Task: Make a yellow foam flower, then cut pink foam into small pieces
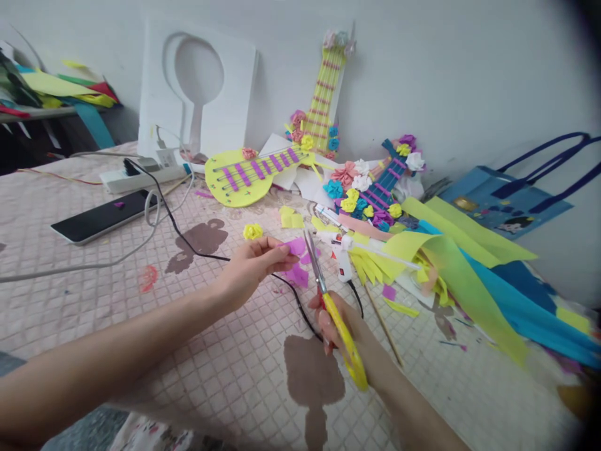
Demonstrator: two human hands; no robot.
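Between the thumb and fingers of my left hand (260,263) is a piece of purple paper (295,246). More purple paper (297,275) lies on the table just below it. My right hand (339,319) grips a pair of scissors (331,300) with yellow handles, the blades pointing up and away beside the purple paper. Whether the blades are parted is hard to make out. A white hot glue gun (344,263) lies just beyond my right hand, its black cord running under both hands. A yellow paper flower (253,232) sits behind my left hand.
A yellow paper guitar (239,178) and a blue decorated one (382,188) stand at the back. Yellow crepe paper (460,269) and blue strips spread across the right. A tablet-like black device (106,216), power strip (141,178) and cables occupy the left. A blue bag (507,200) leans at the wall.
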